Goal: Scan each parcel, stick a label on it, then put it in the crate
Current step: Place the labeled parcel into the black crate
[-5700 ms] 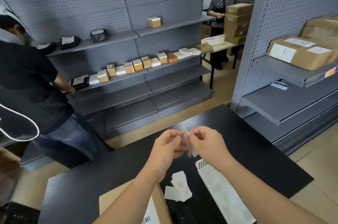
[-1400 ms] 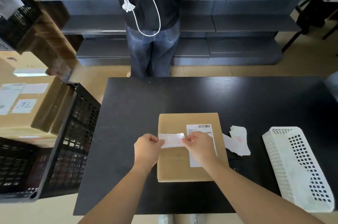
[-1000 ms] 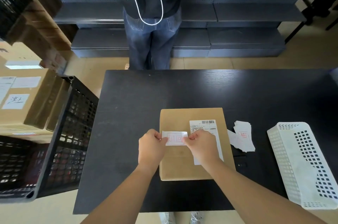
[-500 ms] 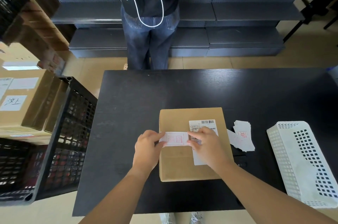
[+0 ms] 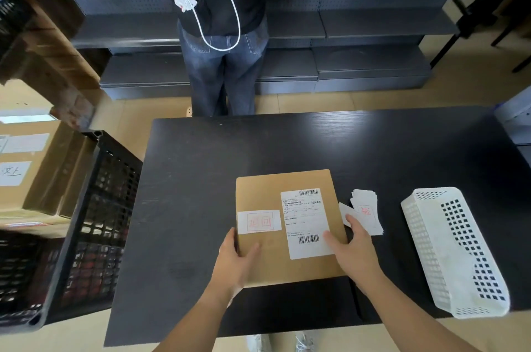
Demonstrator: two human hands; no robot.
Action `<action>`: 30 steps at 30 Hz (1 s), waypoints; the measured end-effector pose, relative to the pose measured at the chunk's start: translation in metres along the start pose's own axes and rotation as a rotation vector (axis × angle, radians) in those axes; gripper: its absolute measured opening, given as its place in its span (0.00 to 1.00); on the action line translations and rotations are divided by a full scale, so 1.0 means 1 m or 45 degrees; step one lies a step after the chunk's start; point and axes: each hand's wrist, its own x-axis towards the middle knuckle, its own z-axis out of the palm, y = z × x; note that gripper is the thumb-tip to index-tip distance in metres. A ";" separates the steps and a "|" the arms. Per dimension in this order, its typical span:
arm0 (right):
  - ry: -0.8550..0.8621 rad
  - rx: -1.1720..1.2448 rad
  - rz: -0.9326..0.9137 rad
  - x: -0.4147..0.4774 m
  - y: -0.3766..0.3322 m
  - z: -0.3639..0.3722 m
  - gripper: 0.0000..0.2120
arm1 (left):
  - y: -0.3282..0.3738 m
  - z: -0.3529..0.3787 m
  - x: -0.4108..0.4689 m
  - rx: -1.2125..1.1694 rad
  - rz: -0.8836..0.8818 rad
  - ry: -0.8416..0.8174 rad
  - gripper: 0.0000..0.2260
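While the left grip (image 5: pixel 234 264) and right grip (image 5: pixel 352 251) each clasp 1 side edge of the labelled parcel (image 5: pixel 267 187) lying between them on the tabletop (image 5: pixel 201 179), long axis pointing away, the crate (image 5: pixel 115 179) stands beyond the left grip, which is nearer it.

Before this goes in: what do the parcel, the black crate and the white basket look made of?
The parcel looks like matte brown cardboard, with folded edges. The crate seems rigid black plastic, with moulded lattice walls. The basket is probably smooth white plastic with perforated sides.
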 end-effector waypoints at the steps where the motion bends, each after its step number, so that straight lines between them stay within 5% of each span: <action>1: -0.039 0.075 0.022 -0.001 0.001 0.000 0.36 | 0.000 0.002 0.000 -0.023 0.001 -0.007 0.14; 15: -0.114 0.278 -0.160 -0.005 -0.017 -0.024 0.27 | 0.033 0.008 -0.022 -0.136 0.055 0.121 0.17; 30: -0.715 0.208 -0.894 -0.137 -0.175 0.039 0.26 | 0.022 -0.139 -0.194 -0.588 0.141 0.892 0.27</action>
